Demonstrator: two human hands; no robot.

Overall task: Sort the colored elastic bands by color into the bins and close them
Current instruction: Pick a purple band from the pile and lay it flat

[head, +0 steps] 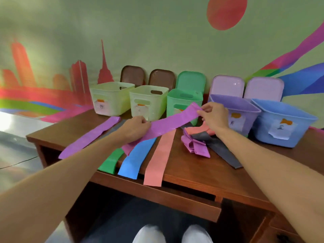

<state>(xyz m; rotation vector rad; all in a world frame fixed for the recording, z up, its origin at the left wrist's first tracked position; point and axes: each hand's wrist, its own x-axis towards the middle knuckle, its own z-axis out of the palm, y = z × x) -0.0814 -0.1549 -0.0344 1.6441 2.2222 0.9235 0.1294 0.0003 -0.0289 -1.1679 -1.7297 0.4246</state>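
Note:
A long purple band is stretched above the desk between my hands. My left hand grips its lower part and my right hand pinches its upper end in front of the green bin. Flat on the desk lie another purple band, a green band, a blue band and a salmon band. A crumpled purple band, a dark grey band and a salmon band form a heap under my right wrist.
Open bins stand in a row at the back: two pale yellow-green bins, a purple bin and a blue bin. Lids lean on the wall behind them, such as the green lid. The desk's front edge is near, with a drawer below.

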